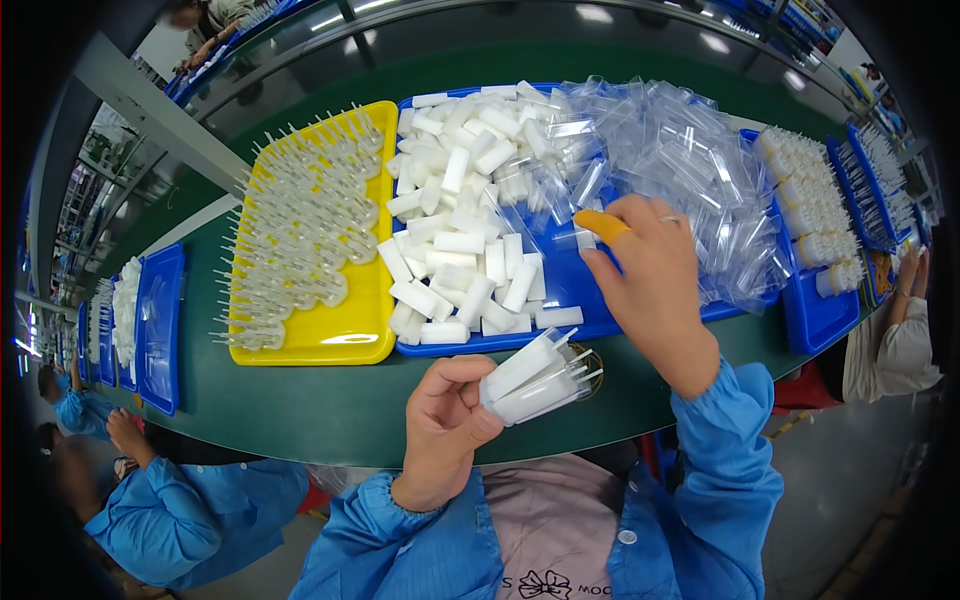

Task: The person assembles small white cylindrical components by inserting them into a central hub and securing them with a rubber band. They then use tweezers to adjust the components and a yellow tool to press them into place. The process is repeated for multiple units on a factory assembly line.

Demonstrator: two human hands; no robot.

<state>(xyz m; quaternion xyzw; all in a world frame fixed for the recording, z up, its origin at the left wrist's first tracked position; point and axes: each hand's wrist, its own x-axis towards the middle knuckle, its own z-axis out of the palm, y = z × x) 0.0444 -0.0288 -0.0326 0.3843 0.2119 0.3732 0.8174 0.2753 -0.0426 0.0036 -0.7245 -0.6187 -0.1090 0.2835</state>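
My left hand point(450, 425) is wrapped round the clear round base of a part point(535, 380) whose thin white prongs stick out to the right. White rectangular blocks and clear sleeves sit around those prongs. Over the blue tray point(570, 300), my right hand point(650, 270) has its thumb and index finger drawn together, with a yellow cover on the index finger. A small clear sleeve point(584, 238) shows between these fingertips, partly hidden. White blocks point(460, 242) fill the left of this tray, and loose clear plastic sleeves point(690, 150) are heaped at the right.
At left, a yellow tray point(350, 345) holds rows of clear pronged parts point(300, 220). Another blue tray point(825, 325) at right carries upright white assemblies point(805, 190). Co-workers in blue point(200, 510) and white point(895, 345) sit on either side along the green table point(300, 400).
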